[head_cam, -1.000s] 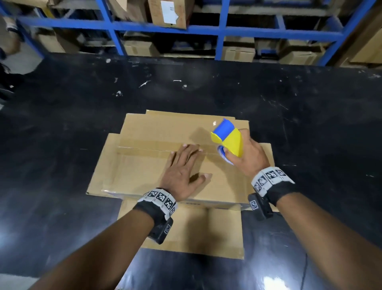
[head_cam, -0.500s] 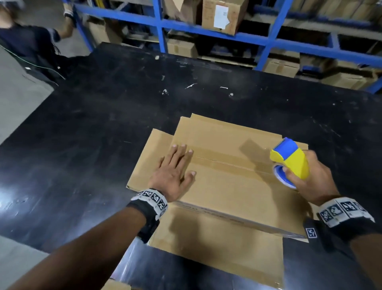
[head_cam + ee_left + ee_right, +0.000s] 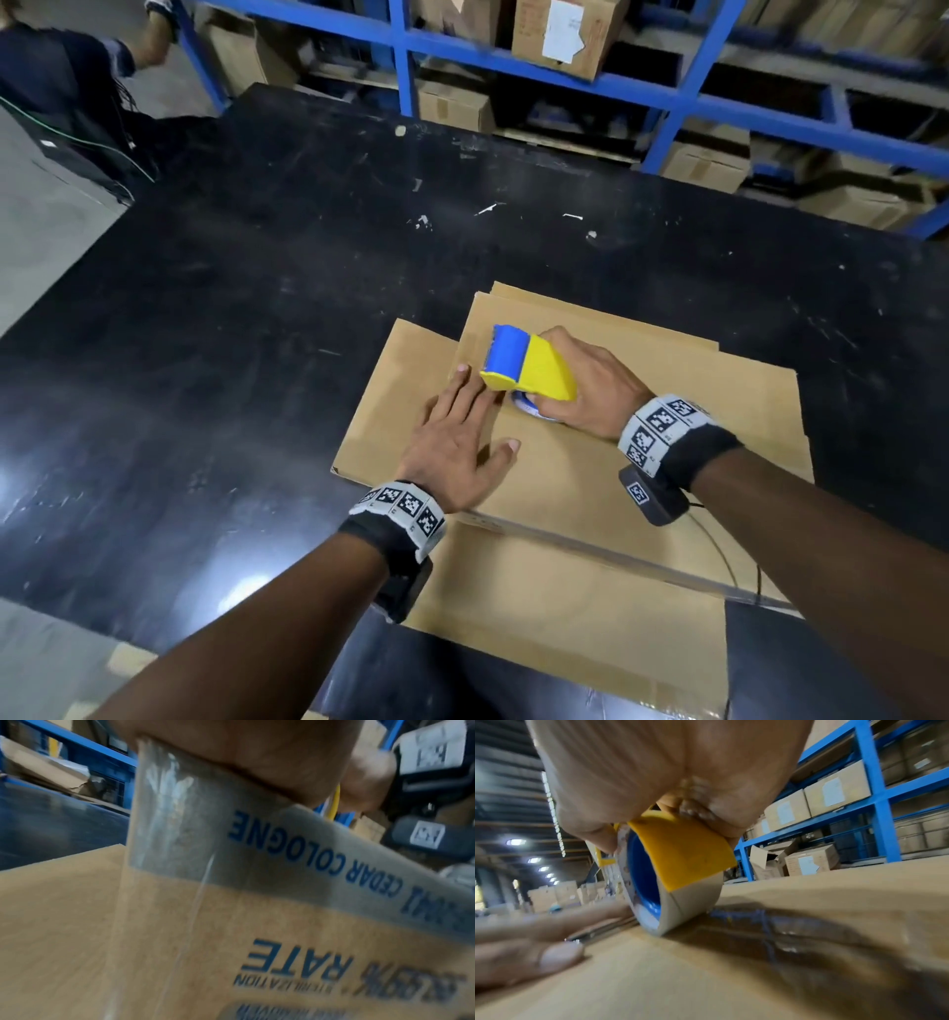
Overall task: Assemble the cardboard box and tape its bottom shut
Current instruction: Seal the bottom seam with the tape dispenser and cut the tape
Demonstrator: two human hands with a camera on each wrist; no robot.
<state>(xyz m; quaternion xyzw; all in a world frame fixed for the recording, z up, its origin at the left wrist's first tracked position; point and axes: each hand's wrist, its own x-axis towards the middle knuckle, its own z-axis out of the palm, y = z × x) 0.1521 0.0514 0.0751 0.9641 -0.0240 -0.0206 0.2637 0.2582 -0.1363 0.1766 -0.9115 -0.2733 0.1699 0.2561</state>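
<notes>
A brown cardboard box [image 3: 642, 452] lies on the black table [image 3: 257, 308] with its bottom flaps folded shut, and other flaps spread flat around it. My left hand [image 3: 462, 442] lies flat on the flaps, fingers straight, beside the seam. My right hand [image 3: 585, 390] grips a yellow and blue tape dispenser [image 3: 529, 367] with its roll pressed on the seam near the box's left end. In the right wrist view the tape roll [image 3: 680, 902] touches the cardboard, with clear tape [image 3: 795, 925] laid behind it. The left wrist view shows clear tape [image 3: 180, 821] over the printed box side [image 3: 282, 963].
Blue shelving [image 3: 642, 87] with several cardboard cartons stands behind the table. Another person [image 3: 67, 87] is at the far left beyond the table corner. The table's left edge [image 3: 67, 288] drops to a grey floor.
My right hand has carried the dispenser from the seam's right end to its left end, next to my left hand. My left hand stays flat on the flaps. My head has turned.
</notes>
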